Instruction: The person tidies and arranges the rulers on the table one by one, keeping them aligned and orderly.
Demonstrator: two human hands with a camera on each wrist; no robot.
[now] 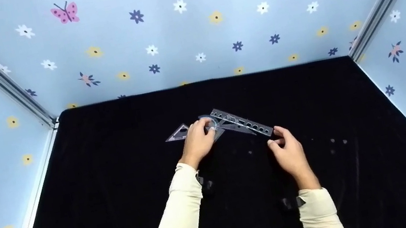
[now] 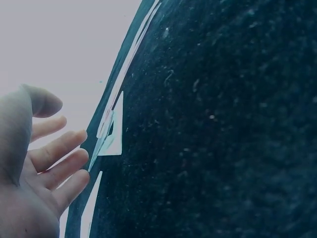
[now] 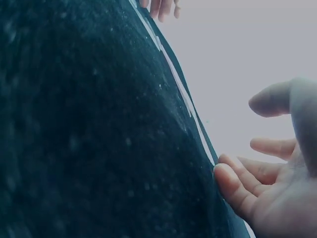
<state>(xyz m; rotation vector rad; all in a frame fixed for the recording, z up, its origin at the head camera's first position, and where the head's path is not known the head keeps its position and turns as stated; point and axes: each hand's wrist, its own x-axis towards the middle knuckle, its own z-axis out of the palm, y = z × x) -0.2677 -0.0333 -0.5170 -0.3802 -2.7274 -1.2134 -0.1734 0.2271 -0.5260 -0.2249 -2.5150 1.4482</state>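
Black cloth covers the counter (image 1: 110, 205); clear plastic drawing tools lie on it, bunched around and between the hands.

Head view: ruler (image 1: 244, 123) sits between the hands, long axis slanting from just beyond the left hand's (image 1: 197, 138) fingertips, back toward the person and over to the right hand (image 1: 290, 155). Near end is right at the right fingertips, roughly lined up with the gap between thumb and forefinger. Right hand is nearer that end; left is nearer the far one. Protractor (image 1: 214, 120) is at the left fingertips. One set square (image 1: 174, 137) pokes out left of the left hand; second set square (image 1: 245, 129) lies between the hands, along the ruler's near side. Can't tell which is on top.

Left wrist: fingers loosely spread, thumb well apart, no grip visible. Contact with the protractor unclear.

Right wrist: ruler almost edge-on, running from the left hand's side down to the right fingertips; they touch its end or sit just beside it. Thumb wide of the fingers, nothing pinched. My read: that end-on lineup with the right hand is what counts.
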